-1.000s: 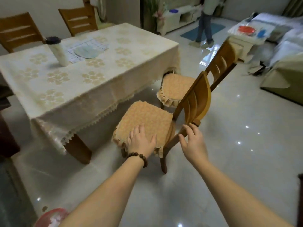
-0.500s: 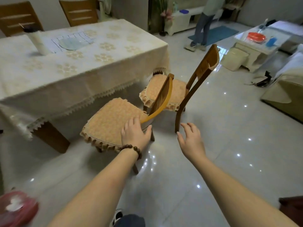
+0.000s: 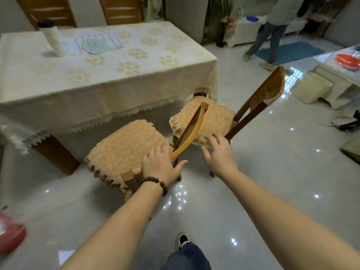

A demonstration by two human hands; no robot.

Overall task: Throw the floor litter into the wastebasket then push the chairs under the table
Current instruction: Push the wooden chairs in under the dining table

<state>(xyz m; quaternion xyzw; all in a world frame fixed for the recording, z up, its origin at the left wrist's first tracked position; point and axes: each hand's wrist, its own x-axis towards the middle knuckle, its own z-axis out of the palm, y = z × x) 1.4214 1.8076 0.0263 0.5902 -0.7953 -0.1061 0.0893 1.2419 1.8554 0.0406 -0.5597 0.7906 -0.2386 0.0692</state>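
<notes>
The left hand (image 3: 159, 166), with a bead bracelet (image 3: 156, 182) on its wrist, lies flat and spread on the rear edge of the near chair (image 3: 126, 151), fingers resting on the orange seat cushion where the curved wooden backrest (image 3: 190, 133) meets the seat; it grips nothing, the thumb pointing out to the right. The right hand (image 3: 220, 154) hovers just to the right of that backrest, open with fingers spread, and whether it touches the wood cannot be told. The near chair stands on the pale tiled floor (image 3: 272, 172) beside the surface (image 3: 97, 71), which is draped in a cream cloth with a lace hem; the front of the seat reaches to about the cloth's hanging edge. A second chair (image 3: 214, 117) with the same cushion stands just beyond, by the corner of the surface, its back leaning away to the right. On the cloth are a white bottle (image 3: 52, 39) with a dark cap and a round glass plate (image 3: 97, 44). A red wastebasket (image 3: 9, 236) shows blurred at the lower left edge, well apart from the chairs. Another person (image 3: 272, 30) stands far back near a blue mat (image 3: 290, 51).
</notes>
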